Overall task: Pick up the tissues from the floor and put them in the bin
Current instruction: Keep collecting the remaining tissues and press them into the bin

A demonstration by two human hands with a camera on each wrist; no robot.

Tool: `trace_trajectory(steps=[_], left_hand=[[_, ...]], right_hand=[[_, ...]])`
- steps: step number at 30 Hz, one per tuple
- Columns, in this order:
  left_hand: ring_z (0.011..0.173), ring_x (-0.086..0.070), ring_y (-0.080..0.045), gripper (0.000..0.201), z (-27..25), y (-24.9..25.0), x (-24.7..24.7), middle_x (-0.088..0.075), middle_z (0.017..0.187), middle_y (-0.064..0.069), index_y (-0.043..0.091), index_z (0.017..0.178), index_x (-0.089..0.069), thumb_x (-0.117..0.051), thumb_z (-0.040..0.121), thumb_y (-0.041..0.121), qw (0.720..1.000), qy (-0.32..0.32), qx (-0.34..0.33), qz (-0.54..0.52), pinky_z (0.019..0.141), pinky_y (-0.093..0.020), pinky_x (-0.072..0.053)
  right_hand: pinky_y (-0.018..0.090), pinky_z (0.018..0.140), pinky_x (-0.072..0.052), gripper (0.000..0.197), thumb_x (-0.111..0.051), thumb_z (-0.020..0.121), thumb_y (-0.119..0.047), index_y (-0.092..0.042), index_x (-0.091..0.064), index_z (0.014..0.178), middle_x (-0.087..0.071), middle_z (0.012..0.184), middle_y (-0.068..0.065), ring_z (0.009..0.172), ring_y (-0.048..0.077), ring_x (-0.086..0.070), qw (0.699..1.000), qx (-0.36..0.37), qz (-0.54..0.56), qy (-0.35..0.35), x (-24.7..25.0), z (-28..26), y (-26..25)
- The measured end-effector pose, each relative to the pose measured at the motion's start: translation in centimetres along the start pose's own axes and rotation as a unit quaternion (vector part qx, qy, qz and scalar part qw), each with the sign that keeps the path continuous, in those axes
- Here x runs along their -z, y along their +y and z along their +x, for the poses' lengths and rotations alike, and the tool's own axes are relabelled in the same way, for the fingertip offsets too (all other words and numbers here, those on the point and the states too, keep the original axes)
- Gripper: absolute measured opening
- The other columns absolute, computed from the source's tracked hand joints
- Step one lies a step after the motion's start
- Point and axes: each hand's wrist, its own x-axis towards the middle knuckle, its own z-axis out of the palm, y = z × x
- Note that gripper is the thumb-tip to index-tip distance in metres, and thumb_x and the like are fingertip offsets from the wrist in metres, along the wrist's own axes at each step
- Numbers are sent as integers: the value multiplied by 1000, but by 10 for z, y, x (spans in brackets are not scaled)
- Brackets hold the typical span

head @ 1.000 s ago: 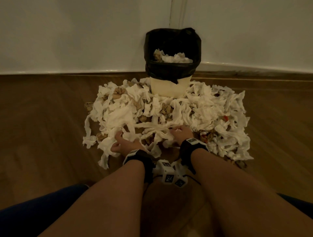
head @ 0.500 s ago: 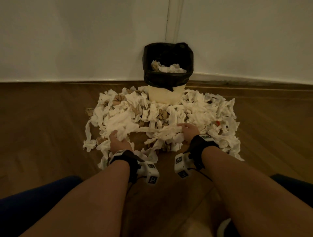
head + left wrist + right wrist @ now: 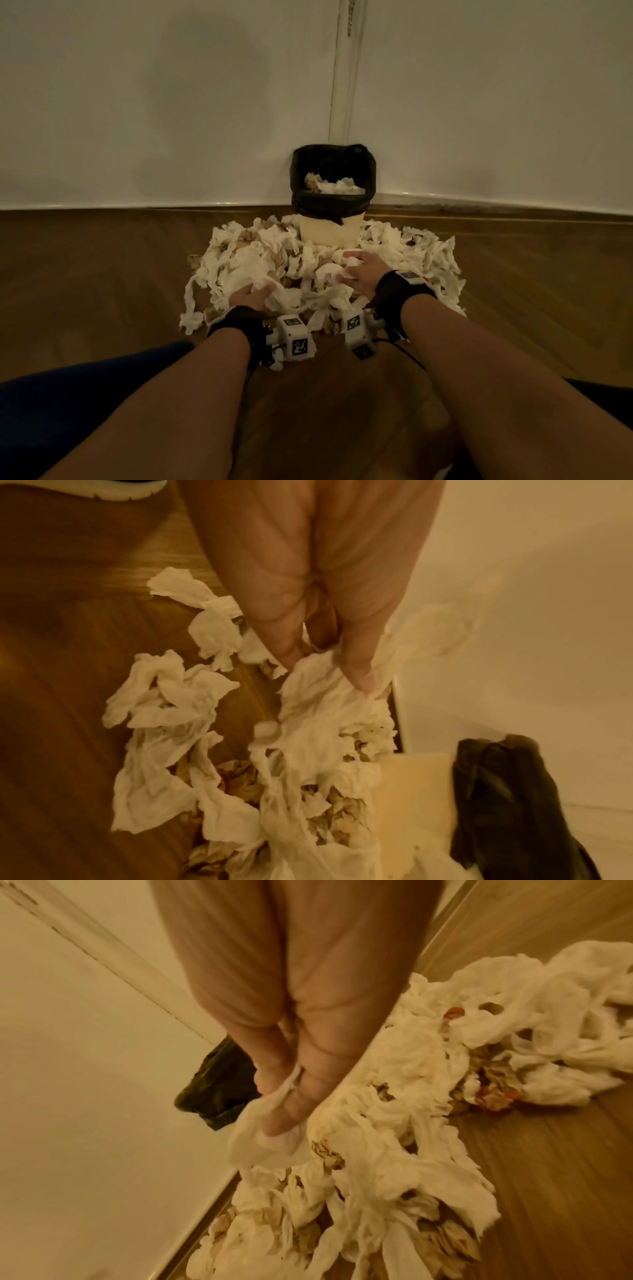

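Observation:
A heap of white and brown crumpled tissues (image 3: 308,263) lies on the wooden floor before a cream bin (image 3: 330,229) lined with a black bag (image 3: 334,171); some tissues lie inside it. My left hand (image 3: 251,295) grips a bunch of tissues at the heap's near left; in the left wrist view its fingers (image 3: 356,653) pinch a white tissue (image 3: 322,696). My right hand (image 3: 359,272) grips tissues at the heap's near right. In the right wrist view its fingers (image 3: 291,1096) curl round a white tissue (image 3: 263,1145).
The bin stands against a white wall (image 3: 171,102) at a corner seam. Bare wooden floor (image 3: 85,291) spreads left and right of the heap. My knees in dark trousers (image 3: 68,394) sit at the near edge. The black bag (image 3: 219,1091) shows behind my right hand.
Both hands have closed on tissues and lifted them off the heap; the right moved forward toward the bin. The head has risen, showing more wall.

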Motion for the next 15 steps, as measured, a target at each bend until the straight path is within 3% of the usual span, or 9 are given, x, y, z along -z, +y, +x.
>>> trace_trajectory(steps=[2,5,8,12,14,15], left_hand=[[116,-54,-36,56,-6,10,-4,-55,130,-19,3,135,-47,-66,86,20,999,-11,-29,16,91,-39,-46],[116,-54,-31,55,-13,20,-5,-55,130,-17,2,133,-49,-66,86,26,998,-10,-62,30,92,-34,-44],[114,-55,-31,59,-19,29,-9,-57,128,-17,2,131,-51,-70,82,29,997,-31,-60,26,92,-34,-47],[110,-58,-32,52,-25,45,-17,-58,126,-19,-1,124,-54,-70,83,25,996,-67,-56,2,79,-34,-50],[116,-55,-33,51,-32,59,-20,-55,130,-17,-1,128,-51,-67,85,20,994,-86,-63,-33,88,-37,-49],[118,-53,-35,51,-34,66,-23,-54,132,-17,-1,130,-49,-66,86,18,992,-95,-62,-52,94,-41,-47]], right_hand=[[40,82,-55,39,-47,93,6,-7,-48,130,-47,127,17,109,37,-56,999,-9,30,7,1,-1,-10],[34,59,-54,33,-52,93,-5,-14,-54,125,-54,109,9,79,22,-59,1000,-14,3,21,3,-5,-20],[34,69,-51,35,-59,91,-16,-16,-55,125,-62,104,6,81,17,-62,998,8,-51,35,6,-9,-25],[42,83,-51,41,-57,92,-10,-10,-49,132,-58,115,13,91,27,-62,999,34,10,25,10,-11,-38],[43,82,-50,41,-50,94,-3,-7,-44,135,-54,117,18,90,31,-61,996,36,78,14,9,-15,-48],[43,84,-50,40,-46,95,-1,-5,-44,135,-52,121,20,98,34,-59,993,36,109,10,10,-17,-53]])
